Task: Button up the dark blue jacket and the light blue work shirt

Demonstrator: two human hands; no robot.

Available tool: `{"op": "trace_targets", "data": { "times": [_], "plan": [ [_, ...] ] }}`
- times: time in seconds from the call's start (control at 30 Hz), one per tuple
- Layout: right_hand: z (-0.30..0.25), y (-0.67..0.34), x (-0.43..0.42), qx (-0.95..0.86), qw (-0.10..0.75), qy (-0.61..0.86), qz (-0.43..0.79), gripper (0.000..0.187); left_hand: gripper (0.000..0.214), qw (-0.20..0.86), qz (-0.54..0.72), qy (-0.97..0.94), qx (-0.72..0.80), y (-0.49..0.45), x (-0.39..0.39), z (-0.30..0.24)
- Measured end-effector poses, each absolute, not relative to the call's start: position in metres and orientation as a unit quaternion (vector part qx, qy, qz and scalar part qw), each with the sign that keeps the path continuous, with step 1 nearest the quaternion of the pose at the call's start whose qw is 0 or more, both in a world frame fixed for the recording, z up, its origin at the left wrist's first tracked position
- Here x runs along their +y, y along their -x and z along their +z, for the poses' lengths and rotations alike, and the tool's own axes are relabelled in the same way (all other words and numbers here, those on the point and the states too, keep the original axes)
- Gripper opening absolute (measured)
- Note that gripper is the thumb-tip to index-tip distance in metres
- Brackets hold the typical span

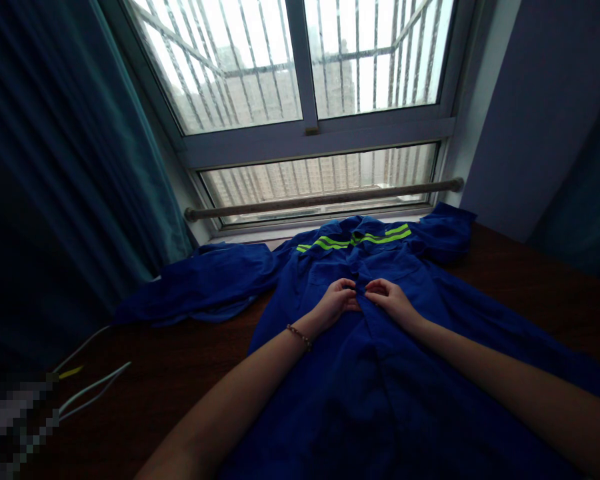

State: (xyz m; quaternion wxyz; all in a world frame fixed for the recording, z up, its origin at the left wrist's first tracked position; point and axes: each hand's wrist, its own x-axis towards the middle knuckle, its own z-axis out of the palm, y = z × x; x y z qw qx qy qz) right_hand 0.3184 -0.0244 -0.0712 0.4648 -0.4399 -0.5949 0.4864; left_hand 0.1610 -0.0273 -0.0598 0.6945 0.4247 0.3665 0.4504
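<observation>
A blue work coverall with yellow-green reflective stripes across its chest lies spread out, front side up. My left hand pinches the cloth at its front opening, just below the chest stripes. Close by on the right, my right hand has its thumb and fingers closed on the opposite edge of that opening. Only a small gap separates the two sets of fingertips. Any button or fastener between them is too small and dark to make out. A beaded bracelet circles my left wrist.
Dark brown wood lies under the garment. A window with a horizontal rail stands beyond it. A teal curtain hangs at the left, where white cables lie near a blurred-out patch.
</observation>
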Motion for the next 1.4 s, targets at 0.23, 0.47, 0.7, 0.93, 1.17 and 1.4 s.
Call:
{"op": "trace_targets", "data": {
  "times": [0.23, 0.47, 0.7, 0.93, 1.17, 1.4],
  "plan": [
    [-0.0721, -0.3192, -0.0237, -0.595, 0.459, 0.434, 0.496, 0.024, 0.031, 0.682, 0.455, -0.439, 0.367, -0.1611, -0.0278, -0.0600],
    [-0.0703, -0.3181, -0.0252, -0.593, 0.462, 0.448, 0.484, 0.025, 0.033, 0.673, 0.451, -0.452, 0.373, -0.1610, -0.0312, -0.0575],
    [-0.0692, -0.3188, -0.0232, -0.567, 0.471, 0.438, 0.514, 0.028, 0.031, 0.676, 0.451, -0.452, 0.368, -0.1606, -0.0285, -0.0599],
    [-0.0682, -0.3187, -0.0242, -0.535, 0.474, 0.436, 0.547, 0.034, 0.030, 0.674, 0.453, -0.450, 0.371, -0.1620, -0.0283, -0.0607],
    [-0.0712, -0.3165, -0.0279, -0.515, 0.506, 0.433, 0.540, 0.040, 0.008, 0.639, 0.370, -0.499, 0.453, -0.1637, -0.0270, -0.0555],
    [-0.0771, -0.3175, -0.0230, -0.546, 0.508, 0.411, 0.524, 0.036, 0.008, 0.676, 0.353, -0.493, 0.418, -0.1600, -0.0283, -0.0524]
  ]
}}
